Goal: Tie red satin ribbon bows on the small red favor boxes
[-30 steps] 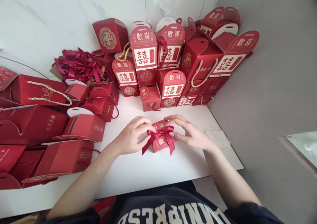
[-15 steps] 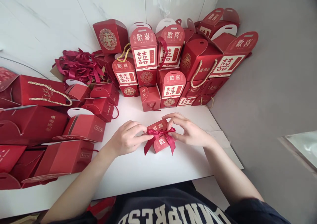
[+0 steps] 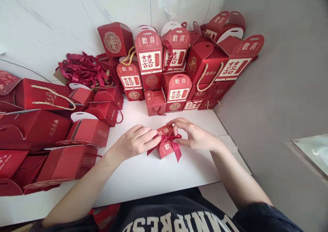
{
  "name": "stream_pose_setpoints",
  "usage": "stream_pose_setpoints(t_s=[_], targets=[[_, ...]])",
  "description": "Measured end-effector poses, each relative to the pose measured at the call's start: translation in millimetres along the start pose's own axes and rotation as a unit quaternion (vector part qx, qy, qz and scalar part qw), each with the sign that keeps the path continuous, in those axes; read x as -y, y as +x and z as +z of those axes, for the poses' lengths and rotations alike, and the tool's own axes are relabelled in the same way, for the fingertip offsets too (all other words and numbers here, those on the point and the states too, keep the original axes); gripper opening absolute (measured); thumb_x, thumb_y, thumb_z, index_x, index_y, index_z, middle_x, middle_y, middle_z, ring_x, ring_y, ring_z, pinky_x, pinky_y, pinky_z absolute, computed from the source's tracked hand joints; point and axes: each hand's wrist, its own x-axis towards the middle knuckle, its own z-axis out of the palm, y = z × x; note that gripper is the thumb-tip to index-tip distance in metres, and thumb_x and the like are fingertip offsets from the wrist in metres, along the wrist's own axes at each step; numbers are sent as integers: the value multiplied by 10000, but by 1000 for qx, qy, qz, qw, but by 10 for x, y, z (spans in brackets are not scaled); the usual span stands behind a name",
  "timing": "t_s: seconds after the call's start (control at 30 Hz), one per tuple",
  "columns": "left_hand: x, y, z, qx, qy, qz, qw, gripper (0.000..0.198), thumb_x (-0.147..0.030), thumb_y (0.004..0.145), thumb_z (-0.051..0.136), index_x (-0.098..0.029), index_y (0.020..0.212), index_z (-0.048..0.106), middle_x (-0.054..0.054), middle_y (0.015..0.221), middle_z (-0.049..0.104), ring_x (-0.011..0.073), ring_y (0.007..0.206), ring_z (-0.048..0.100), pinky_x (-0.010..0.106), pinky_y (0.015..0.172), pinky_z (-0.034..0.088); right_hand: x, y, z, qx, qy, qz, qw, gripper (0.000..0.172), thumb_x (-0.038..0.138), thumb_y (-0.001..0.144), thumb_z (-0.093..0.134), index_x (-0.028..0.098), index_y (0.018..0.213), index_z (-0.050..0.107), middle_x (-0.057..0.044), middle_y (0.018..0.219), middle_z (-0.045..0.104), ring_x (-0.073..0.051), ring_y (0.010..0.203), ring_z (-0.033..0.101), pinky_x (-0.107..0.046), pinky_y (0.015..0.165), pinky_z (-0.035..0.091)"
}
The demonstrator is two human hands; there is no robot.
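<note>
A small red gift box (image 3: 166,148) with gold characters sits on the white table in front of me. Across its top lies a dark red satin ribbon (image 3: 177,152) tied in a bow, its tails hanging down both sides. My left hand (image 3: 138,140) comes from the left, its fingers closed at the bow's left side and covering part of the loop. On the other side, my right hand (image 3: 193,133) pinches the right loop between thumb and fingers. The bow's knot shows between the two hands.
Stacked red gift boxes (image 3: 178,90) stand at the back against the tiled wall. More red boxes (image 3: 84,131) crowd the left side. A heap of loose ribbons (image 3: 82,68) lies at the back left. A grey wall (image 3: 271,88) bounds the right.
My left hand has shifted slightly right over the bow, now covering more of its left loop. My right hand stays almost in place on the right loop.
</note>
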Motion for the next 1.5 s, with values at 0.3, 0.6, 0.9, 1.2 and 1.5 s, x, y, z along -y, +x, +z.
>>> stream_pose_setpoints(t_s=[0.3,0.6,0.9,1.2,1.5], targets=[[-28,-85,23,10,-77,-29,997,266,-75,842,600,-234,1047,657,32,924,686,164,854,610,306,728,497,-17,52,-21,12,-16,-9,1000,93,248,858,649,206,887,572,-83,1243,591,-249,1179,534,-456,1023,425],[-10,-95,18,51,-18,-19,998,284,-68,851,582,-208,1087,655,39,961,689,166,846,593,317,714,468,24,70,-41,23,-15,-31,999,64,157,860,625,204,883,589,-77,1218,602,-230,1159,550,-426,1010,437],[-66,28,16,73,-70,-64,993,129,-121,829,560,-175,903,651,64,943,668,201,804,562,350,683,442,60,59,-104,21,-37,-44,998,121,142,855,631,212,939,579,-75,1206,605,-236,1151,549,-430,1010,443],[-213,86,32,167,-131,-144,967,153,-143,943,436,-169,840,546,18,720,588,161,653,574,301,641,431,51,-22,-219,69,-60,-18,996,153,83,826,590,216,902,583,-65,1117,625,-228,1033,596,-394,908,488],[-426,175,-90,215,-404,-291,840,153,-275,965,460,-199,853,532,-58,604,560,86,504,477,221,543,368,169,-164,-298,109,-38,1,993,117,187,864,604,237,964,640,-44,1080,653,-222,980,636,-364,886,516]])
